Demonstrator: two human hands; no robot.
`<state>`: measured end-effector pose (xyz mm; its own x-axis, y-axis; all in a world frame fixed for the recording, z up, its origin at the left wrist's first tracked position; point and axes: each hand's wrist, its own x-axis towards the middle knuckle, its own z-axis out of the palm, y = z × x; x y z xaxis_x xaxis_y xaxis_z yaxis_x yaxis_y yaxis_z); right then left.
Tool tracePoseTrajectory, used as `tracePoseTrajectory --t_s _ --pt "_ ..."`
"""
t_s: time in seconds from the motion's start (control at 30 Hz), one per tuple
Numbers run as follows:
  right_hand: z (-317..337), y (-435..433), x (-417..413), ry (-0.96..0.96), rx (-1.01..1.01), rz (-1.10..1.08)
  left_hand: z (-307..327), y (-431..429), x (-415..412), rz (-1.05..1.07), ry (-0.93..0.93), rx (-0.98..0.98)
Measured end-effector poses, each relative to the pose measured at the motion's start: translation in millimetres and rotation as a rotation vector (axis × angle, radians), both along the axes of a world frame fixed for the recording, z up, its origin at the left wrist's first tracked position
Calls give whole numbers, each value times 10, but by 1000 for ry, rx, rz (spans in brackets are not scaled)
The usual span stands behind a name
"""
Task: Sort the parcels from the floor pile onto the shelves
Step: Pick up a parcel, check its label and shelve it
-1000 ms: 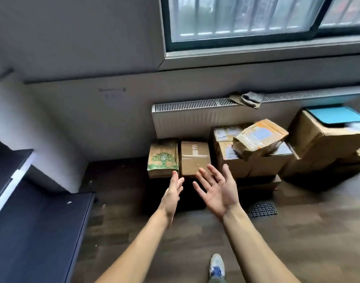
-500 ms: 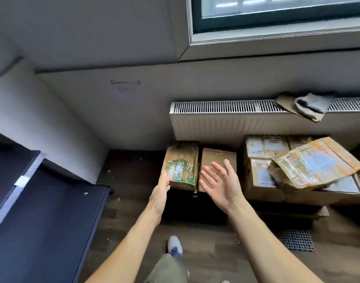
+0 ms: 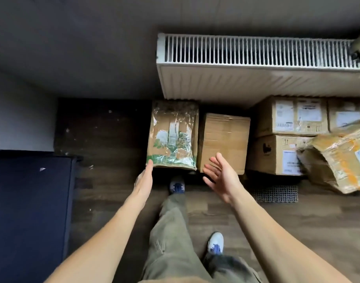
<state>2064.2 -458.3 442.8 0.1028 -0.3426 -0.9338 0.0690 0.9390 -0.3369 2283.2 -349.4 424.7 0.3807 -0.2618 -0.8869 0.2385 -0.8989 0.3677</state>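
Closer than before, the left hand (image 3: 143,180) is at the green-printed parcel's (image 3: 173,135) corner, the right hand (image 3: 220,176) alongside it — both hands flat, empty.

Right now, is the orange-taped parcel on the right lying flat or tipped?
Tipped: the orange-taped parcel slants, its edges askew to the squarely stacked boxes beside it.

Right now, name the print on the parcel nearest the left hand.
Green leafy tree print on the brown parcel; head view.

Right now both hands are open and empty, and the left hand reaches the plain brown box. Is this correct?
Not quite. In the head view the left hand reaches the plastic-wrapped green-printed box, left of the plain brown box. It and the right hand are open and empty.
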Motion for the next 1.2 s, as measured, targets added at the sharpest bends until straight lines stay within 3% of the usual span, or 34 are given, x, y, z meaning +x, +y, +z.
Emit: tracePoseTrajectory --t_s 0.3,0.63,0.8,1.2 --pt "-1149 -361 379 153 -16 281 -856 -654 512 -77 -109 11" --pt "-1796 -841 519 203 -123 483 -1597 -992 787 -91 -106 34" --pt "-1925 -953 646 218 -89 462 -1649 -1080 768 -13 -21 19" --pt "-1420 -688 562 72 35 428 -1200 -761 626 166 -124 -4"
